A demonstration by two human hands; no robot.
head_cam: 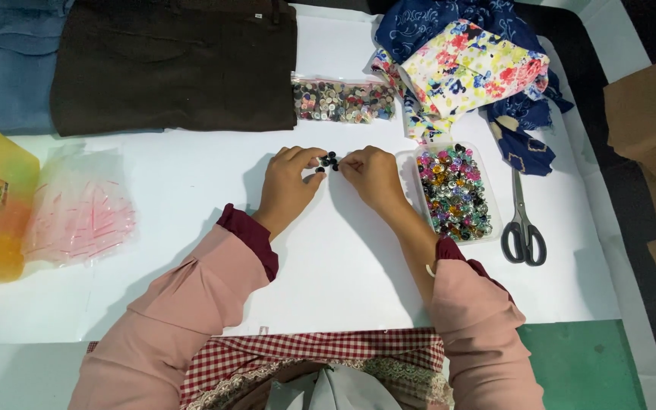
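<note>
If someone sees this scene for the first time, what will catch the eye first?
Probably both hands, the left hand and right hand, meeting at the middle of the white table over a few dark buttons. Next, the tray of colourful buttons just right of them, with scissors beside it. The bright floral cloth lies at the far right.

The scene is brightly and evenly lit from above. The white counter [191, 190] looks nearly washed out, though without hard glare. Soft, short shadows fall to the left of the left hand [288, 182] and beneath both forearms, so the light comes somewhat from the right. The clear plastic bag [77, 212] at the left gives faint sheen. Focus is sharp in the middle; the far corners bend slightly, and the near clothing is a little soft.
</note>
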